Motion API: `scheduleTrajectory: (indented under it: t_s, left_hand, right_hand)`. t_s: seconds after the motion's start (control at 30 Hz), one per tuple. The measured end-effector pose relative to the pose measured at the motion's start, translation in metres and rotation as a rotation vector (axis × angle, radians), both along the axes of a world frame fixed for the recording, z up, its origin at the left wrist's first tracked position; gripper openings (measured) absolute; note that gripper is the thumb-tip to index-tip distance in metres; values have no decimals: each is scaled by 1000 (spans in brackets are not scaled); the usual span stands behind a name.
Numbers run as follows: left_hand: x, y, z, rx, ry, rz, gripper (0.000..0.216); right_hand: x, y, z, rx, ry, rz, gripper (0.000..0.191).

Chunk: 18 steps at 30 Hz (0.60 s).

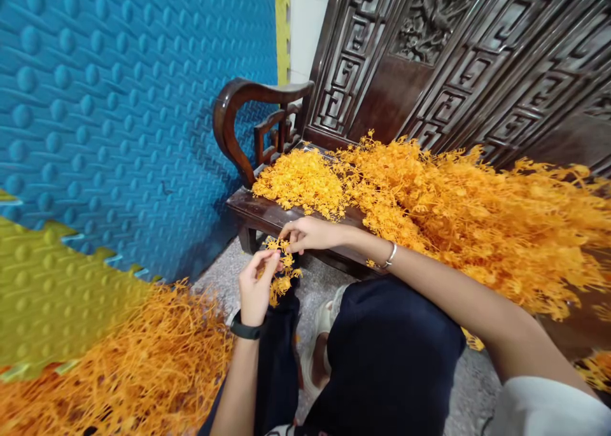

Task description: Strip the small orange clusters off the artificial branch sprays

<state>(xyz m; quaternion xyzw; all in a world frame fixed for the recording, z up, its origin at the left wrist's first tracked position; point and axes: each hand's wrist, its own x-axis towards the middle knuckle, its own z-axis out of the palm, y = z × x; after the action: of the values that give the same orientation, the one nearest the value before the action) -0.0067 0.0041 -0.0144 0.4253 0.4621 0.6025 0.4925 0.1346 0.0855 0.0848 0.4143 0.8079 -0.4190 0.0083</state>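
Pinched in the left hand (255, 284) before the wooden bench (260, 208), the orange artificial-flower sprig (281, 286) is probably light, springy and snag-prone, best held by its stem; whether the right hand (312, 233), touching its top, grips is unclear.

The head camera looks forward and down at the nearby bench (272, 210).

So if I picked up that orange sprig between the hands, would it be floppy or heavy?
The sprig is probably light, since the left hand seems to hold it in just a small pinch. It's likely a bit floppy, because its parts look thin. It might snag, as lots of little tips stick out.
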Motion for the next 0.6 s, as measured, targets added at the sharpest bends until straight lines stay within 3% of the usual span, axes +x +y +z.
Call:
scheduleTrajectory:
  t_s: [0.07,0.27,0.47,0.6]
  left_hand:
    - [1,-1,0,14,27,-21,23]
    - [10,-1,1,-14,168,-89,24]
    - [30,-4,2,26,242,-89,26]
    - [29,-4,4,23,178,-87,27]
  right_hand:
    - [0,2,-3,52,-15,73,20]
    - [17,20,0,239,-52,230,25]
    - [38,28,7,76,-5,147,23]
    - [36,27,10,164,-26,166,22]
